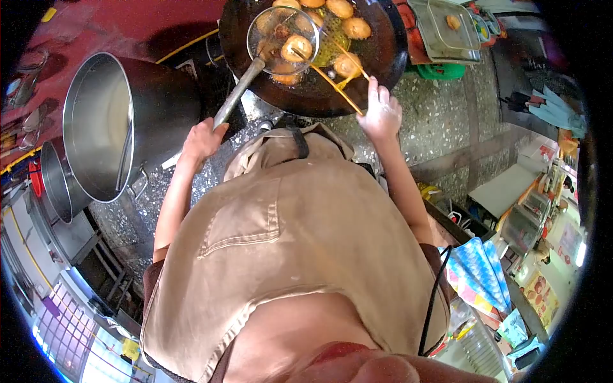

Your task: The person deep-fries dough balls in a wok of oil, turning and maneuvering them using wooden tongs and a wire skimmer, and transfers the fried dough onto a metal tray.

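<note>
My left hand [203,142] is wrapped round the handle of a round skimmer [239,90], whose wire basket is over the wok. Long chopsticks [338,88] are in my right hand [382,115], their tips spread apart. One tip touches a golden fried piece [297,48] at the skimmer's basket; the other stick passes near the pieces behind it. Several more golden round pieces [356,28] lie in the oil of the dark wok [389,57]. A smaller brown piece [281,30] shows through the skimmer's mesh.
A tall metal pot [159,96] with pale liquid stands at the left, a smaller pot [56,182] beside it. Right of the wok, a clear tray [469,32] holds one fried piece, above a green basin [440,71]. A blue patterned cloth [479,271] lies at the lower right.
</note>
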Demonstrator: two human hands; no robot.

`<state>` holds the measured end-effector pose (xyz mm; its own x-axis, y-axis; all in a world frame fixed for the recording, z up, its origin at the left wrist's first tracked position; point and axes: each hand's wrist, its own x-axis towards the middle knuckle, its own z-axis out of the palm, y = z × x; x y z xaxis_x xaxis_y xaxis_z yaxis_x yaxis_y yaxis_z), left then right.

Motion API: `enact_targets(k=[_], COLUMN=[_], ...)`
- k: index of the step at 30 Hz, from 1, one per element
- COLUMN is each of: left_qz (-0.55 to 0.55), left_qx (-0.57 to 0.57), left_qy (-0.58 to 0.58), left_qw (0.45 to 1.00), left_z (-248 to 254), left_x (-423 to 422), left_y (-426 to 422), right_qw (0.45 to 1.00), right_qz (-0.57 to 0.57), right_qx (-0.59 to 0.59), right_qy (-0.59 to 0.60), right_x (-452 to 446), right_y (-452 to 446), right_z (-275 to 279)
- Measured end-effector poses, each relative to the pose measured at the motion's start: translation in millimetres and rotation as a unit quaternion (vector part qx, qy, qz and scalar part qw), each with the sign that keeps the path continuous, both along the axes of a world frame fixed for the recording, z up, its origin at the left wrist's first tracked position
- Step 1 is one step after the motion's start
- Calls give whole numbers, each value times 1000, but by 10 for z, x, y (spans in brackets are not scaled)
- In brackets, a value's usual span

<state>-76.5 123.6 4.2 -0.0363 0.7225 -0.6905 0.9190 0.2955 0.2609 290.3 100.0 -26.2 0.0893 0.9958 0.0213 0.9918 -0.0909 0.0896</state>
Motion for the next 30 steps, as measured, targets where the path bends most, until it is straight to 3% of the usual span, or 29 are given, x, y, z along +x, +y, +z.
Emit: enact_targets(k=[5, 7, 13, 20, 26, 30], left_qz=[17, 19, 20, 20, -4, -2], left_qx=[0, 8, 13, 32, 37, 17], left_qy=[-6, -3, -9, -24, -13, -19], left_qw=[1000, 1000, 1000, 999, 999, 1000], left_z=[-55, -34, 35, -12, -34, -20], left_x=[-18, -3, 27, -2, -21, -19], left_y=[-10, -15, -26, -28, -1, 5], right_qw=[999, 999, 995, 996, 999, 998], right_qz=[2, -2, -93, -35, -22, -12], right_qx=[-36, -42, -46, -21, 8, 7], right_qy=[-30, -16, -5, -75, -40, -63], right_x=[-43, -69, 9, 62, 44, 23], right_y=[130, 107, -12, 27, 152, 244], right_z=[-251, -104, -100, -414, -42, -134])
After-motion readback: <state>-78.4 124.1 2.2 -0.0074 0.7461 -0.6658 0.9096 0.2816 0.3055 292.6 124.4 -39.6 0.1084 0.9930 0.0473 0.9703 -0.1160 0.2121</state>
